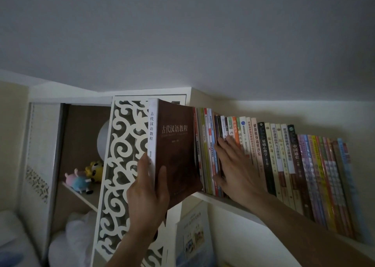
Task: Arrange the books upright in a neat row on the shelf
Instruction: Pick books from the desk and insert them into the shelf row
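Gripping brown book (176,151), left hand (148,193); right hand (235,169) flat, hiding book spines (284,155)

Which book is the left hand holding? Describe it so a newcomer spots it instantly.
Start at the long white shelf carrying a row of upright books. At the row's left end, by the white carved lattice panel, the left hand grips a thick brown book. Unlike its thin, colourful neighbours, it is dark brown with a white spine, and its front cover faces the camera.
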The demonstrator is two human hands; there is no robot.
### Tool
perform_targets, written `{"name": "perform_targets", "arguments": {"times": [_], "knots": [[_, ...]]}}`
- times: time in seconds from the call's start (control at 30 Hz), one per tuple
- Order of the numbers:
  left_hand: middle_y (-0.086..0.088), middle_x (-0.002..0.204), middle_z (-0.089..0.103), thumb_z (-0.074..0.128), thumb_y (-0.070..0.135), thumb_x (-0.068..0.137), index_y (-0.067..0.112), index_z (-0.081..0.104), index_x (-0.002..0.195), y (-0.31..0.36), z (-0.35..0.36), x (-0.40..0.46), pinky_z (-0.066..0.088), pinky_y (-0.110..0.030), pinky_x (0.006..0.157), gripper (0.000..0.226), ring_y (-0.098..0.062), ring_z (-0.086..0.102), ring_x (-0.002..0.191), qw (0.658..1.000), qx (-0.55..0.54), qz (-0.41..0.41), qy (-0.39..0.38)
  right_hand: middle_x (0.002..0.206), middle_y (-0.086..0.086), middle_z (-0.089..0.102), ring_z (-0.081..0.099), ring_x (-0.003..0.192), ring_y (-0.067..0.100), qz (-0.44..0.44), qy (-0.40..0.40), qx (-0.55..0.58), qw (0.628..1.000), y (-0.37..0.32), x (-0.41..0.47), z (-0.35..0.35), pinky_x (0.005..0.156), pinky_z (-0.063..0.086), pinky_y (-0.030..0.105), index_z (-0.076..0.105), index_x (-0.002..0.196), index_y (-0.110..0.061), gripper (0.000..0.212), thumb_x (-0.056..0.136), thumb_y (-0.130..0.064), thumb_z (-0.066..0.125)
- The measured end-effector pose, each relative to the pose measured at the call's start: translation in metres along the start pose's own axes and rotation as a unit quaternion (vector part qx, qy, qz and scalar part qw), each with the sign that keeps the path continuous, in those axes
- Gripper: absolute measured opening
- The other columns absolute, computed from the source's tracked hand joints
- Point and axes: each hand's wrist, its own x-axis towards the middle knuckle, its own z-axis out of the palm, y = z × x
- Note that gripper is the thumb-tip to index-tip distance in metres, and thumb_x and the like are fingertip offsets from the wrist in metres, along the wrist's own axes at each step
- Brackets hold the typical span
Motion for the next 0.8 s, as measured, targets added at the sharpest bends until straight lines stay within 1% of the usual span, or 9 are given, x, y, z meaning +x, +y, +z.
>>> {"name": "perform_targets", "arguments": {"times": [0.03, 0.17, 0.4, 0.5, 0.57, 0.63, 0.7, 0.77, 0.8], "knots": [[0.025, 0.077, 0.051, 0.062, 0.017, 0.099, 0.007, 0.049, 0.128, 0.000, 0.000, 0.000, 0.045, -0.006, 0.052, 0.033, 0.002, 0.063, 0.064, 1.000, 0.000, 0.002, -0.001, 0.171, 0.004, 0.008, -0.004, 0.157, 0.023, -0.001, -0.002, 0.000, 1.000, 0.000, 0.000, 0.000, 0.124, -0.005, 0.041, 0.018, 0.162, -0.016, 0.087, 0.093, -0.039, 0.067], [0.026, 0.076, 0.049, 0.061, 0.018, 0.099, 0.008, 0.049, 0.128, 0.001, -0.001, 0.002, 0.044, -0.008, 0.048, 0.033, 0.005, 0.054, 0.052, 1.000, 0.005, 0.000, 0.001, 0.171, 0.002, 0.000, -0.010, 0.157, 0.022, -0.007, -0.017, -0.012, 1.000, 0.001, 0.000, -0.004, 0.121, -0.012, 0.039, 0.011, 0.163, -0.018, 0.090, 0.094, -0.041, 0.065], [0.026, 0.075, 0.049, 0.065, 0.016, 0.098, 0.008, 0.048, 0.129, 0.003, -0.003, 0.000, 0.038, -0.008, 0.044, 0.036, 0.005, 0.054, 0.054, 1.000, -0.001, -0.011, -0.005, 0.171, 0.004, 0.004, -0.007, 0.157, 0.023, -0.010, -0.017, 0.001, 1.000, 0.002, 0.000, -0.004, 0.120, -0.011, 0.040, 0.014, 0.162, -0.016, 0.090, 0.093, -0.039, 0.067], [0.033, 0.082, 0.046, 0.068, 0.013, 0.096, 0.003, 0.051, 0.130, 0.009, -0.008, -0.003, 0.042, -0.007, 0.044, 0.039, 0.012, 0.056, 0.056, 1.000, -0.013, -0.020, 0.011, 0.168, 0.007, 0.020, 0.010, 0.157, 0.027, -0.028, 0.016, -0.023, 0.999, 0.010, 0.004, -0.012, 0.123, 0.002, 0.044, 0.029, 0.158, -0.015, 0.087, 0.088, -0.039, 0.074], [0.034, 0.085, 0.046, 0.068, 0.015, 0.095, 0.004, 0.052, 0.131, 0.016, -0.013, -0.007, 0.041, -0.006, 0.046, 0.041, 0.022, 0.058, 0.072, 0.999, -0.029, -0.020, 0.021, 0.164, 0.009, 0.031, 0.023, 0.154, 0.029, -0.034, 0.056, -0.027, 0.997, 0.021, 0.014, -0.028, 0.124, 0.013, 0.047, 0.040, 0.154, -0.014, 0.082, 0.085, -0.037, 0.077], [0.031, 0.083, 0.049, 0.067, 0.017, 0.095, 0.006, 0.052, 0.129, 0.021, -0.016, -0.010, 0.045, -0.006, 0.049, 0.039, 0.024, 0.058, 0.079, 0.999, -0.043, -0.013, 0.024, 0.160, 0.008, 0.040, 0.034, 0.149, 0.027, -0.022, 0.072, -0.008, 0.997, 0.032, 0.032, -0.049, 0.124, 0.020, 0.044, 0.043, 0.152, -0.015, 0.074, 0.088, -0.037, 0.074], [0.029, 0.079, 0.049, 0.068, 0.017, 0.094, 0.007, 0.052, 0.129, 0.027, -0.018, -0.009, 0.046, -0.003, 0.054, 0.040, 0.023, 0.058, 0.077, 0.998, -0.047, -0.011, 0.030, 0.151, 0.005, 0.051, 0.046, 0.140, 0.023, -0.009, 0.066, -0.001, 0.998, 0.038, 0.055, -0.070, 0.118, 0.031, 0.041, 0.048, 0.148, -0.017, 0.064, 0.091, -0.037, 0.071], [0.031, 0.080, 0.046, 0.070, 0.016, 0.094, 0.008, 0.051, 0.131, 0.032, -0.019, -0.008, 0.042, -0.007, 0.043, 0.042, 0.025, 0.057, 0.077, 0.999, -0.047, -0.010, 0.027, 0.145, 0.001, 0.057, 0.054, 0.131, 0.020, -0.007, 0.037, 0.011, 0.999, 0.041, 0.077, -0.086, 0.111, 0.040, 0.041, 0.052, 0.144, -0.020, 0.058, 0.092, -0.036, 0.071], [0.032, 0.082, 0.045, 0.070, 0.016, 0.094, 0.008, 0.051, 0.131, 0.034, -0.019, -0.007, 0.041, -0.006, 0.044, 0.043, 0.027, 0.056, 0.078, 0.999, -0.047, -0.006, 0.022, 0.144, 0.000, 0.058, 0.056, 0.128, 0.019, -0.005, 0.005, 0.036, 0.999, 0.043, 0.086, -0.092, 0.109, 0.042, 0.042, 0.053, 0.144, -0.020, 0.057, 0.092, -0.034, 0.073]]}}
